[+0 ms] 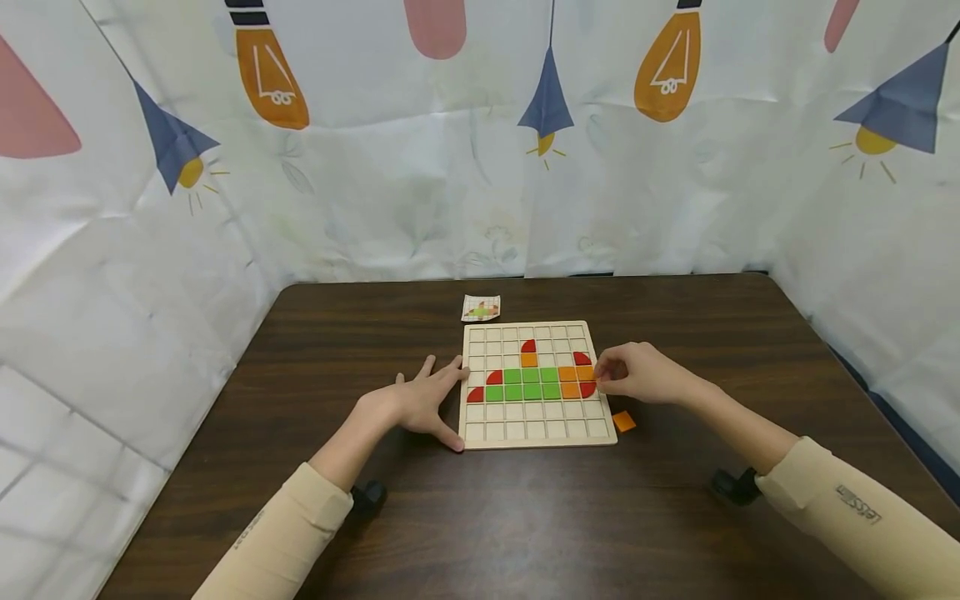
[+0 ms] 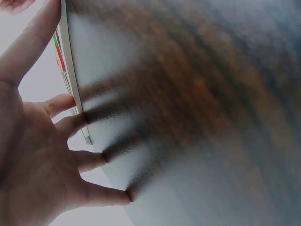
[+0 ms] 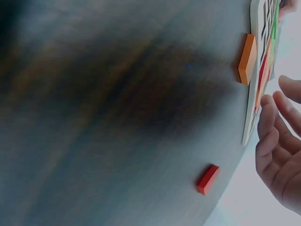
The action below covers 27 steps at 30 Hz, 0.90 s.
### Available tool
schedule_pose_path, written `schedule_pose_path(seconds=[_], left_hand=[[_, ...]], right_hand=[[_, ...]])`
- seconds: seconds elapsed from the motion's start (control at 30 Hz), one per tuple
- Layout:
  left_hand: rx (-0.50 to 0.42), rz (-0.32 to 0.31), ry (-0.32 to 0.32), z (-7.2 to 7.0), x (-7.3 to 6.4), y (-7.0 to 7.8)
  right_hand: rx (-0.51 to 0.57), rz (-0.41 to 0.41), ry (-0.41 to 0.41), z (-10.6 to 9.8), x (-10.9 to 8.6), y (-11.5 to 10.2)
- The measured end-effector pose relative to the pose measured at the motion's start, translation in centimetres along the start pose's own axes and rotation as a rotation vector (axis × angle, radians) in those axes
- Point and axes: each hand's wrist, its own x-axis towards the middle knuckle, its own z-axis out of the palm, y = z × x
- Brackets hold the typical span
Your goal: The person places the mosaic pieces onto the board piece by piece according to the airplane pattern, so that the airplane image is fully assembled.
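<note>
A wooden grid board (image 1: 540,425) lies flat on the table. It carries a row pattern of green square tiles (image 1: 531,383), orange square tiles (image 1: 570,389) and rounded red tiles (image 1: 528,346). My left hand (image 1: 408,404) is spread wide at the board's left side, thumb at the near corner and fingertips along the edge. At the right edge, my right hand (image 1: 647,373) has loosely bent fingertips at the orange and red tiles there. The right wrist view shows nothing clearly held between its thumb and fingers.
A loose orange tile (image 1: 624,422) lies against the board's lower right side. On the table by the right hand sits a red piece (image 3: 208,179). A small picture card (image 1: 481,308) with a similar coloured pattern rests behind the board. The dark wooden table (image 1: 525,517) meets a printed curtain.
</note>
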Motion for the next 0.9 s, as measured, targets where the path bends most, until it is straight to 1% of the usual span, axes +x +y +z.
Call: schedule_pose_path(seconds=[0.23, 0.37, 0.53, 0.77, 0.9], left_hand=[[0.001, -0.002, -0.006, 0.0, 0.1, 0.0], [0.006, 0.001, -0.004, 0.0, 0.1, -0.1], [0.001, 0.004, -0.002, -0.1, -0.1, 0.0], [-0.005, 0.005, -0.006, -0.1, 0.0, 0.1], [-0.007, -0.002, -0.002, -0.1, -0.1, 0.0]], right_hand=[[0.001, 0.051, -0.033, 0.0, -1.8, 0.6], [0.002, 0.063, -0.037, 0.1, -2.5, 0.8], [0.006, 0.056, -0.044, 0.2, -3.2, 0.9], [0.017, 0.039, -0.086, 0.4, -4.1, 1.0], [0.008, 0.024, -0.099, 0.5, -4.2, 1.0]])
